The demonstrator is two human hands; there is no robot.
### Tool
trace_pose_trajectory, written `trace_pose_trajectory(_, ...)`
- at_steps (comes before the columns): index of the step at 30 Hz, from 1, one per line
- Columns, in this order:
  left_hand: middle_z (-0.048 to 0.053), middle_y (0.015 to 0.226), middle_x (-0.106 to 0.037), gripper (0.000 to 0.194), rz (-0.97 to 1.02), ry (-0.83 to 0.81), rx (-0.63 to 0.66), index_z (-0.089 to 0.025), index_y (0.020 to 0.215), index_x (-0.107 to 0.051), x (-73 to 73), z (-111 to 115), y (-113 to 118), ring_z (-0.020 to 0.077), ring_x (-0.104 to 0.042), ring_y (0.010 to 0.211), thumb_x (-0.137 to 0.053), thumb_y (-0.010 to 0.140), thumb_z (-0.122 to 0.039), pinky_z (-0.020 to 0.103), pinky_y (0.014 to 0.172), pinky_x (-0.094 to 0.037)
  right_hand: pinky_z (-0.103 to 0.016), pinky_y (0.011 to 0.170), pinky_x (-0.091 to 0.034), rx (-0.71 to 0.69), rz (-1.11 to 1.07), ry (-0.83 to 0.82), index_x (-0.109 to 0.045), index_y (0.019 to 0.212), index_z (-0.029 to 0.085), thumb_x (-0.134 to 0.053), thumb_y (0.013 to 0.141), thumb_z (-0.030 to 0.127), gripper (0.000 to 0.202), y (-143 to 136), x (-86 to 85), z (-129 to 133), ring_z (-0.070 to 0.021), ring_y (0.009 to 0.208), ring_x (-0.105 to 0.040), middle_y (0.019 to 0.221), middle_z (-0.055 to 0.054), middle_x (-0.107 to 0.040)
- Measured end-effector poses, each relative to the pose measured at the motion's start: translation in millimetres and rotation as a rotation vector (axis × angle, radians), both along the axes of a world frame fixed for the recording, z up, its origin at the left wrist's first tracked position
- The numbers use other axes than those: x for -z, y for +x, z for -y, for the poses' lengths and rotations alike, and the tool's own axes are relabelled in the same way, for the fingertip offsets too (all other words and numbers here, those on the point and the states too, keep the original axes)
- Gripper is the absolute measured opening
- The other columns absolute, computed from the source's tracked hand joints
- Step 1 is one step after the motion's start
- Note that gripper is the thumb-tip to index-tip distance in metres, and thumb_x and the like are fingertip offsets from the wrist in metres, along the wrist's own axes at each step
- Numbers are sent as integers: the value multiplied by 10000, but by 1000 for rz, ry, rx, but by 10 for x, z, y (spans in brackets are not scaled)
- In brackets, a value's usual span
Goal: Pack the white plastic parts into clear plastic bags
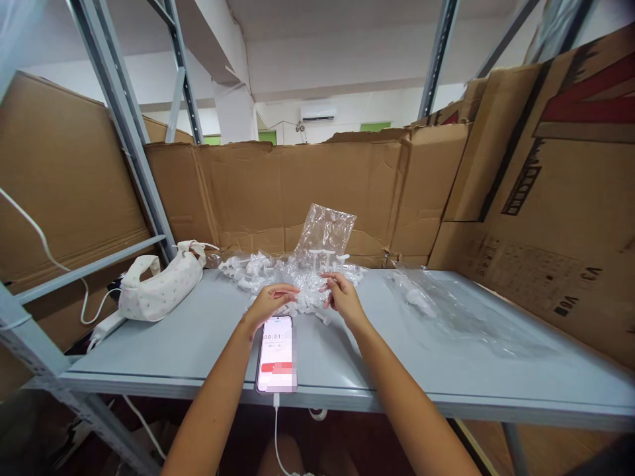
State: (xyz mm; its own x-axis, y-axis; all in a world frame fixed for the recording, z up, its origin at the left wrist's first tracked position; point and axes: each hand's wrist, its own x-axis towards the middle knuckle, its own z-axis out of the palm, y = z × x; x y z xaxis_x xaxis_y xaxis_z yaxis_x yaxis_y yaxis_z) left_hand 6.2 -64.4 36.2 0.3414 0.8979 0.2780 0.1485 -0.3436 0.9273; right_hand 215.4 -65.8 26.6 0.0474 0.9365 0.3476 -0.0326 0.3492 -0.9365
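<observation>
Phone screen reads 00:01: then pixelated; carton at right is printed V3 and V6, smaller print unreadable; phone sits at the near edge of the shelf, white cable hanging over; room to move on the grey top left of the phone, also between right forearm and the clear bags lying at right; white plastic pieces heaped mid-shelf toward the far side, clear bag standing up at the heap's far side; left hand at heap's near left, fingers stretched inward, can't tell if it pinches anything; right hand at heap's near right, fingers bent toward thumb, can't tell what's pinched, if anything; cardboard wall blocks far side; fabric pouch and metal frame limit the left
</observation>
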Motion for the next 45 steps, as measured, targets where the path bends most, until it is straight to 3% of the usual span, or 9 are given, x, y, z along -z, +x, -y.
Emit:
trace_pose_trajectory(6, 85, 975, -696, 303, 31, 13, -22, -155, 927, -699, 18, -14, 16, 175, -658, 808, -683, 730, -384, 298, 779, -483, -204, 378, -306, -92, 35, 15, -564, 1026, 200, -473, 815, 471, 354, -4, -18, 22, -85, 427, -555, 749, 14, -584)
trace_pose_trajectory(10, 79, 918, -700, 295, 91, 56, -150, -144, 879, -697, 22, -46, 39, 154, -651, 701, -672, 723, -394, 300, 728, -495, -226, 462, -435, -231, 40, -39, -484, 1186, 228, -501, 816, 511, 466, -29, -38, 88, -122, 581, -631, 896, -29, -610)
trace_pose_trajectory(14, 72, 888, -698, 302, 213, 81, -240, -141, 907, -670, 25, -87, 26, 151, -658, 681, -673, 718, -377, 300, 718, -500, -256, 546, -499, -315, 88, -84, -405, 1277, 260, -671, 712, 386, 637, -75, 7, 100, -153, 704, -661, 982, -40, -612)
trace_pose_trajectory(20, 32, 794, -693, 557, 253, 42, -178, -171, 1262, -473, 37, -76, 39, 170, -684, 693, -647, 758, -329, 318, 722, -511, -234, 492, -435, -105, 58, -68, -567, 802, 168, -635, 684, 363, 238, -109, 86, -6, -122, 518, -600, 628, 12, -603)
trace_pose_trajectory(26, 59, 934, -684, 698, 264, 34, -173, -213, 1414, -271, 45, -53, 67, 140, -680, 690, -596, 799, -270, 313, 737, -520, -237, 473, -406, -66, -19, -114, -597, 759, 159, -640, 620, 337, 230, -85, 52, -9, -124, 489, -584, 596, -1, -622)
trace_pose_trajectory(30, 70, 1090, -653, 593, 254, 43, -179, -249, 1356, -399, 46, -67, 53, 112, -669, 638, -566, 787, -219, 311, 723, -526, -235, 475, -398, -63, -7, -136, -608, 774, 158, -613, 609, 306, 222, -94, 37, 8, -124, 498, -580, 587, -4, -627)
trace_pose_trajectory(35, 29, 639, -686, 388, 137, -53, -146, -138, 1123, -632, 13, -55, 17, 155, -668, 683, -496, 761, -160, 299, 740, -507, -230, 481, -395, -90, 18, -105, -618, 815, 161, -586, 619, 305, 245, -75, 40, 4, -113, 503, -564, 598, 6, -621)
trace_pose_trajectory(40, 32, 598, -685, 337, 115, -97, -119, -129, 935, -709, -5, -46, 18, 161, -662, 652, -513, 663, -102, 296, 726, -505, -220, 466, -386, -94, 13, -92, -628, 851, 170, -596, 664, 337, 253, -46, 33, 15, -93, 482, -529, 610, 19, -594)
trace_pose_trajectory(45, 76, 1033, -703, 379, 183, -22, -134, -171, 1079, -673, 3, -35, 36, 160, -677, 736, -551, 720, -156, 332, 779, -518, -242, 506, -452, -181, -155, -178, -549, 1068, 204, -631, 734, 444, 420, -81, -23, 103, -117, 555, -593, 767, -10, -624)
